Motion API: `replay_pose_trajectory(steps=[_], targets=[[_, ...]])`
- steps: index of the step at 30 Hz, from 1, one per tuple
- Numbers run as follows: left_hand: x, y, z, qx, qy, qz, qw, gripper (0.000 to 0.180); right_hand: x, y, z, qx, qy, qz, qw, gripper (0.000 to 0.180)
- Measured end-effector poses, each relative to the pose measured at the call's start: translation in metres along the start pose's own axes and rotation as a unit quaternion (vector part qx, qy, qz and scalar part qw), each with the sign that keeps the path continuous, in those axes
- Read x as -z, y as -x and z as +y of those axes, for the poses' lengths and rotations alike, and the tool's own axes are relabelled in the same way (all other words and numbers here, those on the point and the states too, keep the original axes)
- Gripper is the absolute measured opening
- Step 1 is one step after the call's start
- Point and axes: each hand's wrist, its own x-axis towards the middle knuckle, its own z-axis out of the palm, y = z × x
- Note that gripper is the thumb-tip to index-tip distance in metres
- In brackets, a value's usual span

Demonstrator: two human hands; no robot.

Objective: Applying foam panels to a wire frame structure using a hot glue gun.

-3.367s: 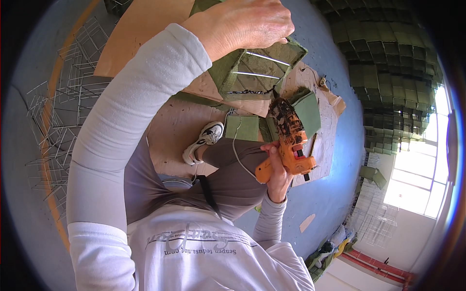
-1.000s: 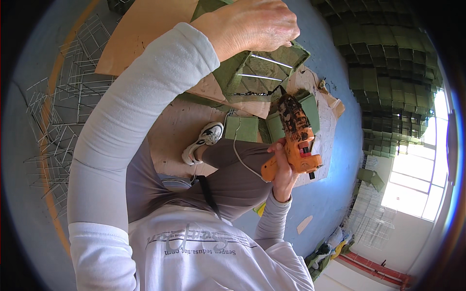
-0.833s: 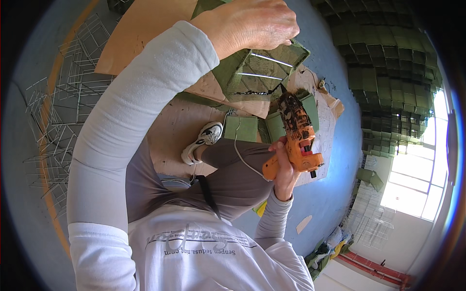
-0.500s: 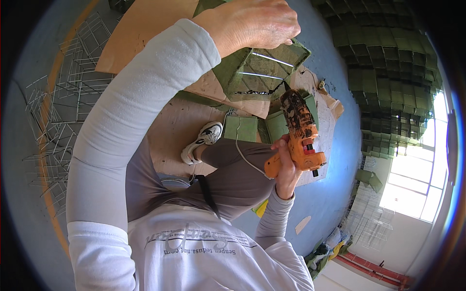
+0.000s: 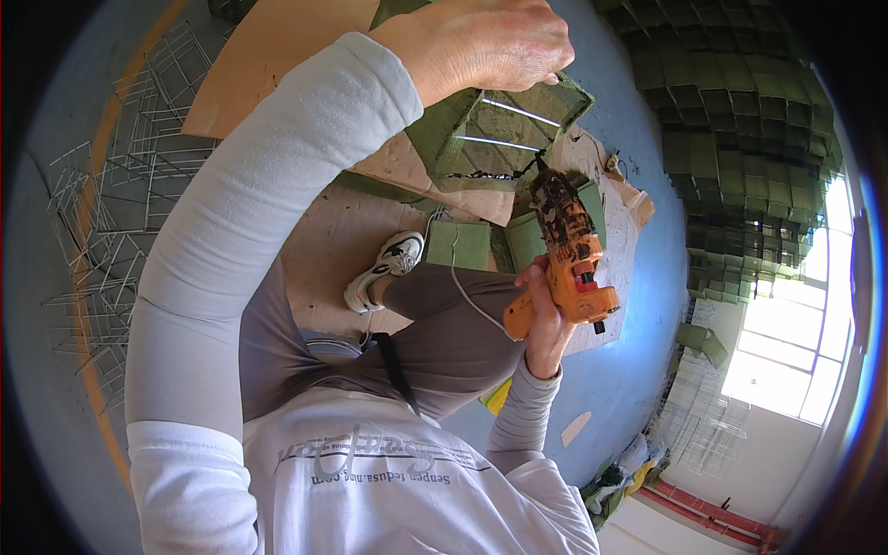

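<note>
My right hand (image 5: 548, 319) is wrapped round the handle of an orange hot glue gun (image 5: 566, 227). Dark smears cover its front half, and a dark glue stick pokes out of its back end. Its nozzle touches, or nearly touches, the edge of a green fabric box (image 5: 435, 143) with bare white wires across its open side. A dark, uneven line of glue runs along that edge. Closed fingers of my left hand (image 5: 490, 48) pinch the box's far rim; part of the box is hidden behind the hand and sleeve.
Another green box (image 5: 460, 246) stands below, near my shoe (image 5: 387, 268). A white cord (image 5: 462, 294) runs from the gun across my leg. Wire frames (image 5: 120, 222) lie at the left, brown board (image 5: 236, 69) beside them. Many green boxes (image 5: 740, 139) are stacked at the right.
The glue gun has shifted slightly to the left, its nozzle moving along the box's edge. My left hand and the box have hardly moved.
</note>
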Motion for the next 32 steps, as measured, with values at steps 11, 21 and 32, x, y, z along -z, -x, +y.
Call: replay_pose_trajectory(steps=[11,21,32], targets=[[-0.001,-0.002,-0.001,0.007,0.015,-0.009,1.000,0.026,-0.001,-0.001,0.000,0.003,-0.015,-0.004,1.000,0.022],[0.001,0.001,0.001,-0.020,0.012,0.029,0.999,0.022,-0.005,-0.007,-0.001,0.025,-0.004,0.024,0.999,0.023],[-0.004,-0.002,-0.002,-0.011,0.036,0.029,0.999,0.020,-0.006,-0.010,-0.002,0.026,0.026,0.038,0.999,0.027]])
